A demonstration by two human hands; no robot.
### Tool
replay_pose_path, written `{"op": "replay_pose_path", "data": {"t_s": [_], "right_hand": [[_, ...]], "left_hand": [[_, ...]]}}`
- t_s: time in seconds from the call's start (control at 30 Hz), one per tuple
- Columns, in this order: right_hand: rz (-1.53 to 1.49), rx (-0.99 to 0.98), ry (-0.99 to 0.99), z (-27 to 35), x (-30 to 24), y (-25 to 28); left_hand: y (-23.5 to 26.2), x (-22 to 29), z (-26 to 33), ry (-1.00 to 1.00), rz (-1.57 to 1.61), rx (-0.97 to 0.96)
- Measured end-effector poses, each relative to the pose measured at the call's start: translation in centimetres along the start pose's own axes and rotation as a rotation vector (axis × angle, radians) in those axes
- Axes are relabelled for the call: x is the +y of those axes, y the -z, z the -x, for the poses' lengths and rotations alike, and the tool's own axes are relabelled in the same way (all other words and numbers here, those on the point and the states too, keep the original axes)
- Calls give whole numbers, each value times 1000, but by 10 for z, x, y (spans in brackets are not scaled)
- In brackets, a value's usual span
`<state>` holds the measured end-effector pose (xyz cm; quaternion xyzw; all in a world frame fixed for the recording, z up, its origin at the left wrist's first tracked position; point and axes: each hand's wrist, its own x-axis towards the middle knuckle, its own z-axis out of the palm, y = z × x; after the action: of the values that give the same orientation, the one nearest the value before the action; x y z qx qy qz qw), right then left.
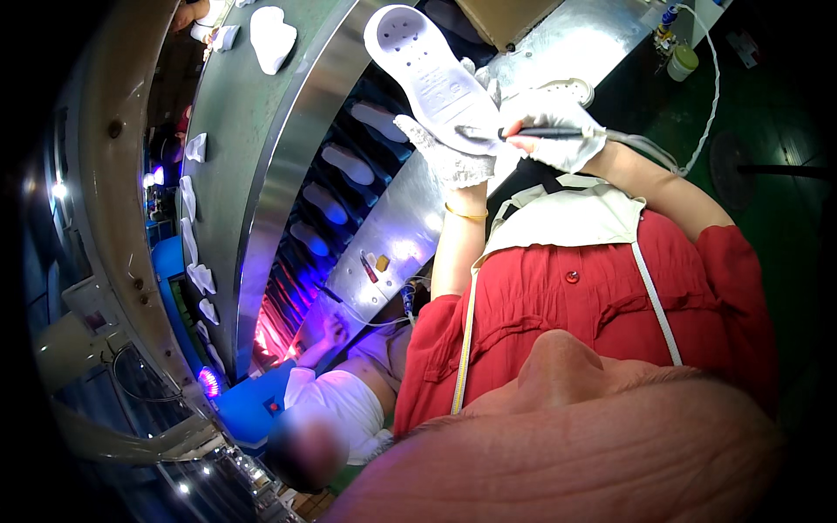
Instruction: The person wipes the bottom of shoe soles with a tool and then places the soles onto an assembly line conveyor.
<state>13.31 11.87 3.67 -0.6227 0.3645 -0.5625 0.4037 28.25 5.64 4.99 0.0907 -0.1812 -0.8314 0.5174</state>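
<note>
A white shoe sole (pixel 440 96) lies across my gloved left hand (pixel 449 164), whose fingers and thumb hold its edges near the lower end. Its wider, round end, dotted with small holes, points up and away from me. In my gloved right hand (pixel 562 150) is a slim black pen-like tool (pixel 547 133), pinched in the fingers. The tip of this tool is over the sole's near end; I cannot tell whether it touches. A pale hose (pixel 645 144) trails to the right from behind that hand.
A metal worktop (pixel 410 209) runs beneath my hands, with another pale sole (pixel 568 90) beyond my right hand. Left of it, several soles (pixel 349 163) lie on a dark rack. Past that, a green conveyor belt (pixel 261 113) carries white pieces. A co-worker (pixel 336 410) is at lower left.
</note>
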Motion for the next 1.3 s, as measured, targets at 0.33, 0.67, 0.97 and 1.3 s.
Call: {"op": "replay_pose_path", "data": {"t_s": [0.33, 0.67, 0.97, 1.3], "right_hand": [[44, -118, 50, -10, 13, 12], [145, -223, 67, -7, -4, 11], [-57, -213, -26, -16, -17, 19], [-116, -453, -354, -24, -15, 20]], "left_hand": [[11, 11, -12, 104, 41, 77], [13, 26, -16, 195, 73, 25], [24, 36, -17, 212, 117, 23], [18, 45, -27, 292, -224, 91]]}}
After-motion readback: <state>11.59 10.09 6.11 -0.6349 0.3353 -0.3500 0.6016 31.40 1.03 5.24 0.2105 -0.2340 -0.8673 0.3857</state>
